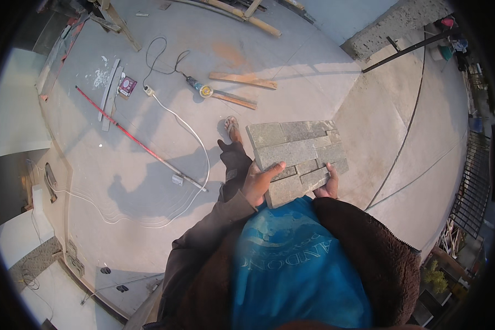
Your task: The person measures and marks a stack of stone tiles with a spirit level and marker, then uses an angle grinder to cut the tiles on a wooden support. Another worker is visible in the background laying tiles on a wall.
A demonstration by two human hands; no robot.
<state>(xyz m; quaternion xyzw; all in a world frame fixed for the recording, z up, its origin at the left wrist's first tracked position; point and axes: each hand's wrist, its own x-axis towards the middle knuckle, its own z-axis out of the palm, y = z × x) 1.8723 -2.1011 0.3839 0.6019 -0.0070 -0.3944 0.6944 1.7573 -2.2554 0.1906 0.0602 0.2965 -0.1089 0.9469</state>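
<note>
Both hands (pixel 256 186) grip a stone panel (pixel 298 147); a grinder (pixel 194 84), wooden strips (pixel 243 80) and red pole (pixel 132 136) litter the floor (pixel 308 91).

A pale concrete floor (pixel 302 69) fills the middle of the frame, with an orange-brown dusty patch (pixel 228 53) near the top. A smooth pale wall (pixel 349 16) meets a rough grey strip (pixel 396 27) at upper right; another pale wall (pixel 16 104) stands at left. Dark metal railings (pixel 471 187) line the right edge, greenery (pixel 435 279) below. Sunlight throws soft shadows.
</note>
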